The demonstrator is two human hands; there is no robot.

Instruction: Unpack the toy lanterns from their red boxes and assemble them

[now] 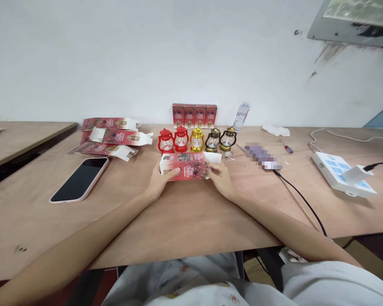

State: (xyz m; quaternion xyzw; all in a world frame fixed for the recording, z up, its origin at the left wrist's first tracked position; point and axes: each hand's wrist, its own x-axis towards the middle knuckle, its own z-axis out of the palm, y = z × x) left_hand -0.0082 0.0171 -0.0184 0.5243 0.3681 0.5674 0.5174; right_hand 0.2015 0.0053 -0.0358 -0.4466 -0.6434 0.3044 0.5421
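Note:
Between my two hands is a red printed cardboard box [188, 166], lying sideways with white flaps at its ends. My left hand [161, 176] grips its left end, thumb across the printed face. The fingers of my right hand [221, 178] are closed on its right end, just below a raised white flap. Right behind the box stand small lanterns in a row: red lanterns [181, 140] on the left, a gold lantern [197, 140] in the middle, and black-and-bronze lanterns [213, 141] on the right.
Four-sided red boxes [195, 116] stand upright against the wall, near a tilted plastic bottle [241, 115]. Flattened red cartons [115, 138] are piled on the left behind a phone [79, 180]. Rightward are a pixelated device [261, 156] on a black cable and a white power strip [341, 174].

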